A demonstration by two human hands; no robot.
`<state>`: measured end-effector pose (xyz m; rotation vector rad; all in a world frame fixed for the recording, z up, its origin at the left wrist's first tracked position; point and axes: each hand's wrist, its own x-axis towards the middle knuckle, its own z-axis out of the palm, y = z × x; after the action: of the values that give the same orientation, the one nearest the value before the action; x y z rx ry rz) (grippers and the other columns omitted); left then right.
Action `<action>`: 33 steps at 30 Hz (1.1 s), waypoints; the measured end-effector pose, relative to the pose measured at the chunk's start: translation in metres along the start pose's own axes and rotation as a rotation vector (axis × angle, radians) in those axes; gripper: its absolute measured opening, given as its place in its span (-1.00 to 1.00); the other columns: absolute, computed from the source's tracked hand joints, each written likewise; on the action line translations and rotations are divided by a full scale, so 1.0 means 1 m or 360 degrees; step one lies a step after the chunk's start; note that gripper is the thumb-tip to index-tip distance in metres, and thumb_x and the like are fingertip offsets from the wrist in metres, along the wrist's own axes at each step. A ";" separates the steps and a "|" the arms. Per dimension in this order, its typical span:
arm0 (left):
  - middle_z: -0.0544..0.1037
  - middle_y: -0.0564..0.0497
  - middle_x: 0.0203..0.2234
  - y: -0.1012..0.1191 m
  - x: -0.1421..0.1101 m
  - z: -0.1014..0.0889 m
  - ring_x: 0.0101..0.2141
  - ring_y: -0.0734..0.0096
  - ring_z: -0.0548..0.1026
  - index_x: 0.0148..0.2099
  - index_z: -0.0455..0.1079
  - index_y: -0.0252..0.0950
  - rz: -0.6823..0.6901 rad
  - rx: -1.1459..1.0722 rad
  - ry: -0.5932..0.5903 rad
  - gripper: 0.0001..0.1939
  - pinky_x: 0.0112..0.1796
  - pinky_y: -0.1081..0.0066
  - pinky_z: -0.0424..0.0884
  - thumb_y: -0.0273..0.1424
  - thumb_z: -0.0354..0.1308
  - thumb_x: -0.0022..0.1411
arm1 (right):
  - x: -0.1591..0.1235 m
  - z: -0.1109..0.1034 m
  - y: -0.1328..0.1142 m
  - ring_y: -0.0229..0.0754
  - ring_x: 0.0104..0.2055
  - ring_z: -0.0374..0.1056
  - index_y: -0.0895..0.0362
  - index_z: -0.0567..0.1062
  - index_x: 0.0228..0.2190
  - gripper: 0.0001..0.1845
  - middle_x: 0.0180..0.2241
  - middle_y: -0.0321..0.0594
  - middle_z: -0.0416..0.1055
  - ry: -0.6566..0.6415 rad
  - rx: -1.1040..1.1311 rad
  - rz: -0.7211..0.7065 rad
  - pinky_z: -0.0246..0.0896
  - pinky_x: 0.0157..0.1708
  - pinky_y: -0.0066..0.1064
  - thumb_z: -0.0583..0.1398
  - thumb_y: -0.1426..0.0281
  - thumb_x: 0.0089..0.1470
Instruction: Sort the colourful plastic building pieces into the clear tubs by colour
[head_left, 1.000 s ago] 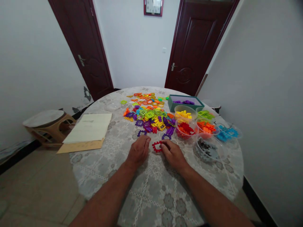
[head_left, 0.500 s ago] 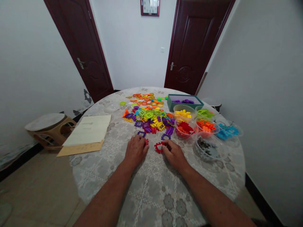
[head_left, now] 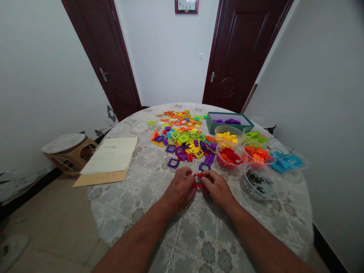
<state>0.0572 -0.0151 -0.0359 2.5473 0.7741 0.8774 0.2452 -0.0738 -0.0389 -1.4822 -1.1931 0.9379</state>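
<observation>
My left hand (head_left: 180, 187) and my right hand (head_left: 218, 188) meet over the round table (head_left: 176, 227), just in front of me. Both have their fingers closed on red plastic building pieces (head_left: 198, 180), which show between the two hands. How the pieces join is hidden by the fingers. A big heap of mixed coloured pieces (head_left: 182, 138) lies beyond the hands. A loose purple piece (head_left: 173, 163) sits just ahead of my left hand.
Clear bowls hold sorted pieces at the right: red (head_left: 229, 156), yellow (head_left: 227, 135), orange (head_left: 257, 152), green (head_left: 255, 135), blue (head_left: 286, 161), dark grey (head_left: 257, 182). A green box (head_left: 229, 120) holds purple ones. Papers (head_left: 112, 155) lie at the left edge. A stool (head_left: 68, 148) stands beside the table.
My hands have come together: the left one picked up a small red piece and brought it to the red piece in my right hand. The camera shifted slightly.
</observation>
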 end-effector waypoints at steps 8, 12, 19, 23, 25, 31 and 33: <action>0.41 -0.15 0.05 0.001 0.002 -0.002 0.05 0.16 0.46 -0.14 0.42 -0.16 -0.0069 -0.0382 -0.0019 -0.88 0.09 0.10 0.51 -0.48 0.18 0.30 | -0.002 -0.005 -0.004 -0.27 -0.59 0.31 0.09 0.52 -0.21 -0.75 -0.59 -0.38 0.40 -0.0035 0.0178 0.0112 0.17 -0.59 -0.48 0.24 0.18 0.18; 0.39 -0.13 0.03 0.001 0.005 -0.004 0.05 0.20 0.48 -0.23 0.39 -0.18 -0.0363 -0.0742 0.0165 -0.89 -0.05 0.21 0.59 -0.52 0.15 0.27 | -0.003 -0.004 0.000 -0.27 -0.60 0.33 0.10 0.52 -0.16 -0.67 -0.58 -0.38 0.43 -0.0064 0.0273 0.0150 0.25 -0.57 -0.47 0.25 0.13 0.18; 0.50 -0.04 -0.10 -0.003 0.008 0.005 -0.03 0.29 0.52 -0.25 0.35 -0.17 -0.0364 -0.0968 0.0172 -0.78 0.05 0.16 0.51 -0.62 0.05 0.19 | -0.002 -0.002 0.003 -0.29 -0.60 0.34 0.12 0.53 -0.15 -0.62 -0.56 -0.37 0.45 -0.0166 0.0353 0.0115 0.27 -0.57 -0.48 0.29 0.09 0.15; 0.55 -0.02 -0.11 -0.003 0.007 0.008 -0.10 0.32 0.56 -0.13 0.33 -0.15 -0.0379 -0.1164 0.0084 -0.70 -0.06 0.21 0.55 -0.64 0.02 0.17 | -0.003 0.000 0.000 -0.28 -0.60 0.33 0.14 0.55 -0.12 -0.59 -0.54 -0.35 0.47 -0.0162 0.0270 0.0070 0.26 -0.59 -0.46 0.29 0.10 0.13; 0.57 -0.01 -0.09 -0.003 0.008 0.008 -0.07 0.32 0.57 -0.08 0.34 -0.13 -0.0371 -0.1146 0.0090 -0.64 -0.04 0.22 0.55 -0.65 0.01 0.16 | -0.005 -0.001 -0.005 -0.27 -0.61 0.32 0.14 0.55 -0.15 -0.60 -0.52 -0.33 0.47 -0.0142 0.0248 0.0087 0.24 -0.61 -0.45 0.30 0.10 0.11; 0.58 -0.03 -0.13 -0.016 0.014 0.000 -0.08 0.30 0.58 -0.07 0.38 -0.16 -0.0649 -0.0945 0.0435 -0.73 0.00 0.21 0.53 -0.55 0.06 0.21 | 0.003 -0.035 -0.044 -0.12 -0.40 0.45 0.12 0.58 -0.06 -0.63 -0.35 -0.17 0.57 0.0351 -0.0440 -0.0292 0.37 -0.34 -0.30 0.23 0.15 0.24; 0.59 -0.03 -0.19 -0.023 0.017 -0.005 -0.14 0.28 0.58 -0.12 0.40 -0.19 -0.0770 -0.0880 0.0519 -0.81 -0.05 0.20 0.53 -0.50 0.08 0.24 | 0.015 -0.053 -0.054 -0.02 -0.20 0.48 0.13 0.58 -0.04 -0.66 -0.21 -0.07 0.59 0.0664 -0.0878 -0.0546 0.39 -0.12 -0.19 0.20 0.21 0.27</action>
<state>0.0562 0.0136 -0.0351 1.6649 1.0129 1.1494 0.2874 -0.0686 0.0256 -1.7103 -1.3861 0.0483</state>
